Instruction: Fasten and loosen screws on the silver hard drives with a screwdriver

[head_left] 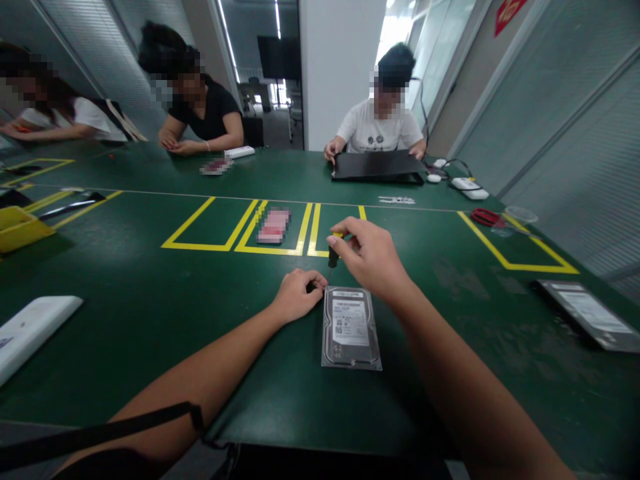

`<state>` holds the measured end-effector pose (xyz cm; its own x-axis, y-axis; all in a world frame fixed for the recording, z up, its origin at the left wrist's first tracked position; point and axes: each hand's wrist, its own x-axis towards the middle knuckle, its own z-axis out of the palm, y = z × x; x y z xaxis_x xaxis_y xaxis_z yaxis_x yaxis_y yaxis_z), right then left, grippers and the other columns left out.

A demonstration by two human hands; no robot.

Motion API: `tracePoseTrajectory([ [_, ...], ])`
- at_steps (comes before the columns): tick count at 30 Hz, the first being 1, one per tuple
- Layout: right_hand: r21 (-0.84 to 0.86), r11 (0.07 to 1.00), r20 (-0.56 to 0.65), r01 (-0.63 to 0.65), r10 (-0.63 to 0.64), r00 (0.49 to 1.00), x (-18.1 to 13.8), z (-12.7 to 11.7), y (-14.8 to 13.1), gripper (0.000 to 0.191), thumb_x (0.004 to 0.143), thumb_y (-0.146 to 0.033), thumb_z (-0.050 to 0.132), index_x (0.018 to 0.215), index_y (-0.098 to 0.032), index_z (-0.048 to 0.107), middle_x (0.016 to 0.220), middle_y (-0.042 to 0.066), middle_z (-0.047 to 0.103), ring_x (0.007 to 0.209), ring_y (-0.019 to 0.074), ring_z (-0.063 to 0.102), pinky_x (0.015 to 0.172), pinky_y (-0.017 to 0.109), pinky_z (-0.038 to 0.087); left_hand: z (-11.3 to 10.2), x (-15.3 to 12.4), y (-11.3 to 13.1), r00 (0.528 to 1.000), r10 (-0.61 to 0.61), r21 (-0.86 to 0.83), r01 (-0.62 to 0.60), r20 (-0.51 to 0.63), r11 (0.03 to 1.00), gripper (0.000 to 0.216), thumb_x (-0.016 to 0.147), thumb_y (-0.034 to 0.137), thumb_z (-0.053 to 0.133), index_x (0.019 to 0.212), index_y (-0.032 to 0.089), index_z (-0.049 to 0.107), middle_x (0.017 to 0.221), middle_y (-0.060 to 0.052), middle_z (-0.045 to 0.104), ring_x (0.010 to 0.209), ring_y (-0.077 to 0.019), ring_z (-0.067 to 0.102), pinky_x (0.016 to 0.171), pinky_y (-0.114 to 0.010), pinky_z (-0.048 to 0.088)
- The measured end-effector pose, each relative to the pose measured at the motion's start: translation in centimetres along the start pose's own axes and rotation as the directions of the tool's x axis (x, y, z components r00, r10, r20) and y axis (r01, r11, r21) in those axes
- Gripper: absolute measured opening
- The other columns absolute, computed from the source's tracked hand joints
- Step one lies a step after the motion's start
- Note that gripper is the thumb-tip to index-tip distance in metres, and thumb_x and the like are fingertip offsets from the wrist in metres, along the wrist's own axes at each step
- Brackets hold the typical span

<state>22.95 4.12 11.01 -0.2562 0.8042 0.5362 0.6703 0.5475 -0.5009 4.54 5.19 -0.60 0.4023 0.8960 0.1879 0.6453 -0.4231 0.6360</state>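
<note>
A hard drive (353, 327) lies flat on the green table, its labelled face up. My right hand (370, 250) is closed around the yellow-topped handle of a screwdriver (333, 257), held upright. The screwdriver's thin shaft points down at the far left corner of the drive. Beside that same corner is my left hand (300, 293), resting on the table with its fingers curled and thumb and fingertips brought together. Whatever is between those fingertips, if anything, is too small to make out.
Another drive-like unit (587, 313) lies at right. Yellow tape outlines (197, 247) mark the table (200, 287). A white device (35, 333) and yellow bin (23, 227) are at left; red-handled tool (485, 217) far right. Across sit several people, one holding a black panel (377, 165).
</note>
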Motion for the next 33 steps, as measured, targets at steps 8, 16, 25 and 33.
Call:
tracePoseTrajectory([
  [8,0.028,0.999,-0.032,-0.035,0.035,0.999,0.3,-0.3,0.0,0.013,0.087,-0.028,0.064,0.095,-0.018,0.067,0.088,0.003,0.064,0.078,0.0151,0.055,0.073,0.028,0.039,-0.2,-0.2,0.2,1.0,-0.014,-0.009,0.014,-0.022,1.0,0.019,0.086,0.034,0.057,0.089,0.022,0.071,0.086,0.0,0.072,0.086,-0.0195,0.061,0.081,-0.034,0.045],
  [16,0.027,0.998,-0.03,0.063,-0.062,0.998,0.0,-0.5,-0.2,0.009,0.088,-0.023,0.064,0.094,-0.016,0.066,0.092,0.003,0.064,0.078,0.0139,0.054,0.073,0.027,0.038,-0.4,-0.6,1.0,1.0,-0.006,0.041,0.005,0.021,0.999,0.033,0.079,0.052,0.07,0.095,0.023,0.066,0.096,0.0,0.072,0.093,-0.0229,0.06,0.086,-0.036,0.042],
  [25,-0.033,0.997,-0.092,0.076,-0.079,0.993,-0.1,0.5,0.0,0.009,0.089,-0.027,0.062,0.089,-0.018,0.061,0.089,0.003,0.06,0.084,0.0159,0.053,0.077,0.028,0.038,-0.4,-0.5,1.0,0.996,-0.076,0.005,0.076,0.041,0.997,0.036,0.076,0.05,0.074,0.099,0.024,0.065,0.102,0.001,0.072,0.099,-0.0242,0.06,0.09,-0.038,0.039],
  [33,0.026,0.999,-0.033,0.024,-0.023,0.999,-0.1,0.2,-0.3,0.016,0.085,-0.019,0.055,0.097,-0.018,0.065,0.094,0.004,0.067,0.088,0.0182,0.06,0.082,0.031,0.042,-0.3,-0.6,1.0,0.994,-0.107,0.045,0.106,0.021,0.993,0.036,0.074,0.05,0.074,0.097,0.024,0.065,0.107,-0.002,0.069,0.109,-0.0293,0.052,0.094,-0.042,0.037],
])
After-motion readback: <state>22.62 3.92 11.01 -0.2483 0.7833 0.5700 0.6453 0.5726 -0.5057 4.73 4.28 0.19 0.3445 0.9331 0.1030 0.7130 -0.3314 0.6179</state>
